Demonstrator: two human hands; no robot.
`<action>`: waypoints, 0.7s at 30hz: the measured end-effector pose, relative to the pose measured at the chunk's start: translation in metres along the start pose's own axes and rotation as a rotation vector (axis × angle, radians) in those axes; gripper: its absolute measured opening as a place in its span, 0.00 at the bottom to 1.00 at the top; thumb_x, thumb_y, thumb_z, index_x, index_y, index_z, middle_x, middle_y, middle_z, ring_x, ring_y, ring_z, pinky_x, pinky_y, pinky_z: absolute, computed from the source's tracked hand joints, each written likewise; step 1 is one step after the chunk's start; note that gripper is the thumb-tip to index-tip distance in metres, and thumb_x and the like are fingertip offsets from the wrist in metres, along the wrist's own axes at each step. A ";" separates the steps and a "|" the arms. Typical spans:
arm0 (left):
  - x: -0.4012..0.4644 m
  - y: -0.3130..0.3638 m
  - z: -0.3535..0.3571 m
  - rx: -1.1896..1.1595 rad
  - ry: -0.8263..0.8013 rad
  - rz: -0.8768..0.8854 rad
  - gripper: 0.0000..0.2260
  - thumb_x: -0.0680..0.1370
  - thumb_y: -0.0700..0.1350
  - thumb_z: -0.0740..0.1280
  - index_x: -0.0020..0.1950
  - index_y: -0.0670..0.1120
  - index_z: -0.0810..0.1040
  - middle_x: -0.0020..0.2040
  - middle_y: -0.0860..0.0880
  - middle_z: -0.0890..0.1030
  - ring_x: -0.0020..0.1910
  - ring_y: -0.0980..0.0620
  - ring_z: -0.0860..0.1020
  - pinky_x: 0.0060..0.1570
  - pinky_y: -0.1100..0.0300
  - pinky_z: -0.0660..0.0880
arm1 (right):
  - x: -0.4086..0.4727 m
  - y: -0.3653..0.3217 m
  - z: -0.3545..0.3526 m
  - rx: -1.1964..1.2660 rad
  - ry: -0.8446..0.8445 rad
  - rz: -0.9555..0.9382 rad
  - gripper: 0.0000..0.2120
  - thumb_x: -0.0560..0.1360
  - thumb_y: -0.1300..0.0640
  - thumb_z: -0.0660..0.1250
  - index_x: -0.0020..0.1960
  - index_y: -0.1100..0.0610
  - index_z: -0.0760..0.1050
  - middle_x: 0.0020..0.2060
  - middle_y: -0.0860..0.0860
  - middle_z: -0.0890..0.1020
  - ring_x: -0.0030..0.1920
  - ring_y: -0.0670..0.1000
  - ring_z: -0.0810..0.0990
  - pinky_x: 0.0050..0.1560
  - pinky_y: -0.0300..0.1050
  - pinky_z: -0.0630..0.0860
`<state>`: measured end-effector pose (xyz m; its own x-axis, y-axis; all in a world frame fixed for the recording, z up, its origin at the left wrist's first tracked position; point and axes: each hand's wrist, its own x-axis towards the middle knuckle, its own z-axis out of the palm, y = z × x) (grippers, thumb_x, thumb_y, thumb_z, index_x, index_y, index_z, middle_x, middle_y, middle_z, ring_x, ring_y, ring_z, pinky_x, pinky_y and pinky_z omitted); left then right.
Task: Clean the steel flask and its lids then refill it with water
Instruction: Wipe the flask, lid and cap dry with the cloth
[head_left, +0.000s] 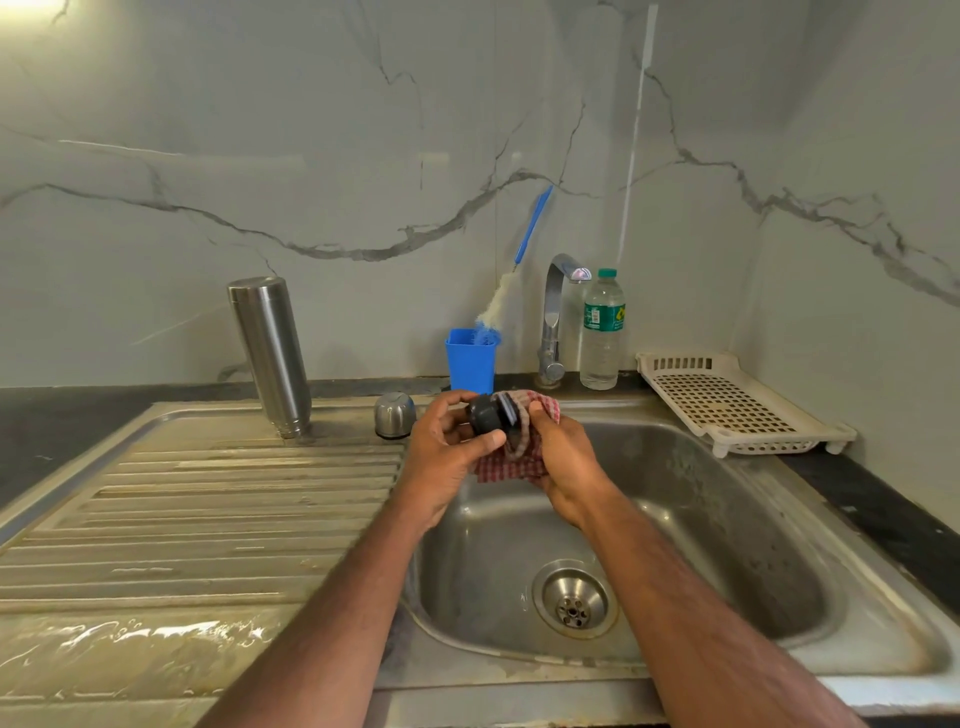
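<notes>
At the frame's centre, above the dull steel sink basin (727, 519), the left hand (447, 457) grips a round black plastic inner lid (488, 414). The right hand (563, 462) holds a red-checked woven cloth (511, 465) against it. Left of centre, the brushed steel flask (270, 353) stands inverted on the ribbed, wet drainboard (208, 519), its domed steel cap (395, 414) just beside.

Flask (270, 356) on drainboard (197, 499), cap (395, 414) right of it (apart); bottle (601, 330) beside tap (556, 317).
</notes>
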<state>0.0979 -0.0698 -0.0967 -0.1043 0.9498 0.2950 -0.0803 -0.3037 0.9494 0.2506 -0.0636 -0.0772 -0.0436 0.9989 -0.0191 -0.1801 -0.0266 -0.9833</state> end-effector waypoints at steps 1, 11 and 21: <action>0.001 -0.001 -0.001 -0.011 0.021 -0.002 0.26 0.69 0.31 0.78 0.64 0.46 0.77 0.56 0.44 0.85 0.55 0.48 0.84 0.52 0.54 0.82 | 0.002 0.002 -0.001 -0.059 0.036 -0.023 0.14 0.85 0.49 0.58 0.55 0.51 0.82 0.48 0.52 0.87 0.53 0.52 0.84 0.53 0.51 0.81; -0.001 -0.002 -0.001 0.040 0.047 0.003 0.18 0.74 0.38 0.77 0.62 0.49 0.78 0.53 0.49 0.86 0.53 0.48 0.85 0.46 0.52 0.82 | 0.005 0.003 0.000 -0.197 0.084 -0.122 0.09 0.84 0.48 0.60 0.51 0.45 0.78 0.51 0.48 0.84 0.54 0.47 0.81 0.52 0.44 0.76; 0.005 -0.007 -0.004 0.134 0.164 -0.016 0.18 0.72 0.39 0.79 0.59 0.50 0.80 0.52 0.47 0.86 0.50 0.50 0.85 0.43 0.60 0.81 | 0.002 0.010 0.004 -0.291 -0.021 -0.171 0.11 0.84 0.47 0.60 0.60 0.47 0.79 0.52 0.47 0.85 0.56 0.47 0.82 0.56 0.44 0.77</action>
<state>0.0944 -0.0629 -0.1018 -0.2653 0.9261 0.2684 0.0479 -0.2653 0.9630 0.2446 -0.0617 -0.0860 -0.0582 0.9867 0.1518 0.1009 0.1571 -0.9824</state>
